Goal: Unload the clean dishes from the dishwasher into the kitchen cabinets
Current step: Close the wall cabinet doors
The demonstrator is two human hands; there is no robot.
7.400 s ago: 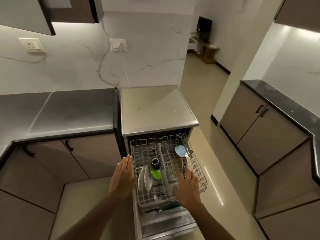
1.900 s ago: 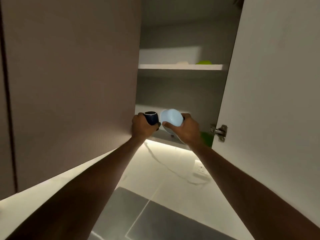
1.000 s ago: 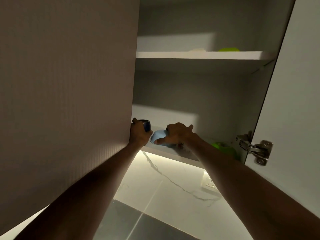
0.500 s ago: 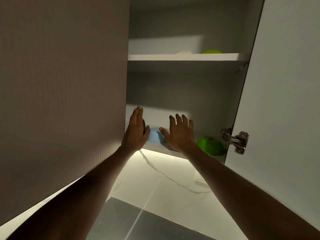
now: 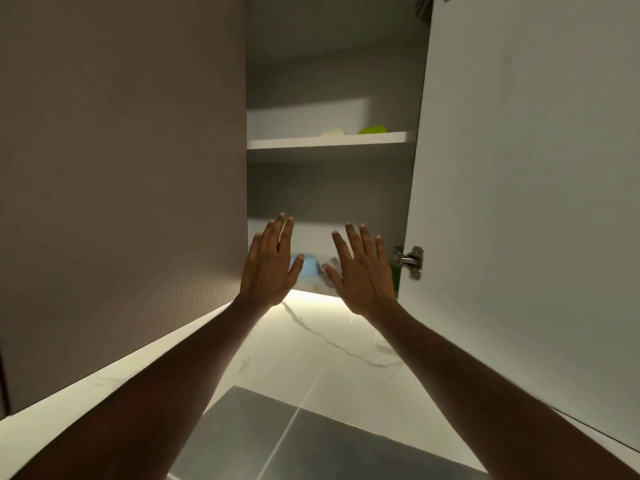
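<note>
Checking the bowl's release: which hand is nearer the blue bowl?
Left. The left hand overlaps the blue bowl's left edge, thumb across it; the right hand is just right of it, apart.

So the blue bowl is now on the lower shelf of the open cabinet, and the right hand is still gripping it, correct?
Not quite. The blue bowl does sit on the lower shelf of the open cabinet, but the head view shows the right hand open with straight fingers, holding nothing. The left hand is open too.
</note>
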